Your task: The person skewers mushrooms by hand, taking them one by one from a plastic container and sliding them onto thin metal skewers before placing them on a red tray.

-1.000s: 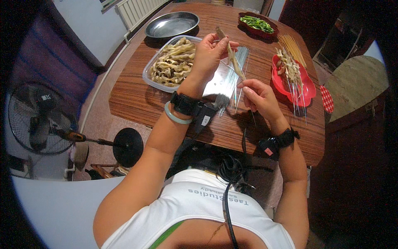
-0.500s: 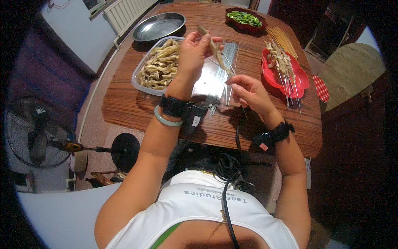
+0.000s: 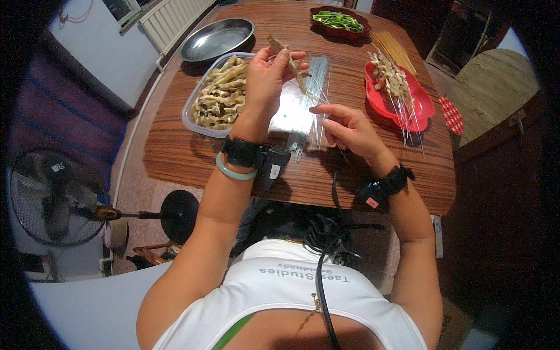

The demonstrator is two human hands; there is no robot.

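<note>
My left hand (image 3: 263, 81) is raised over the table, pinching a long, pale brown strip of mushroom (image 3: 297, 72), probably oyster mushroom. Just right of it and lower, my right hand (image 3: 350, 131) grips a thin metal skewer (image 3: 343, 156) between thumb and fingers. The skewer's upper part meets the strip's lower end; whether it pierces it there is too fine to tell. Beneath both hands lies a bundle of metal skewers (image 3: 299, 131) on a shiny surface. Left of my left hand, a clear plastic container (image 3: 187, 111) holds many mushroom strips (image 3: 220, 96).
On the right, a red plate (image 3: 421, 119) bears skewered mushrooms (image 3: 392, 80), beside wooden sticks (image 3: 395, 51). Farther back stand a dark red dish of green vegetables (image 3: 338, 21) and a metal pan (image 3: 217, 39). A red checked round item (image 3: 451, 115) sits at the right edge. A fan (image 3: 58, 198) stands left.
The view has shifted slightly. Both hands keep their holds, and the mushroom strip and right fingertips are a little closer together.
</note>
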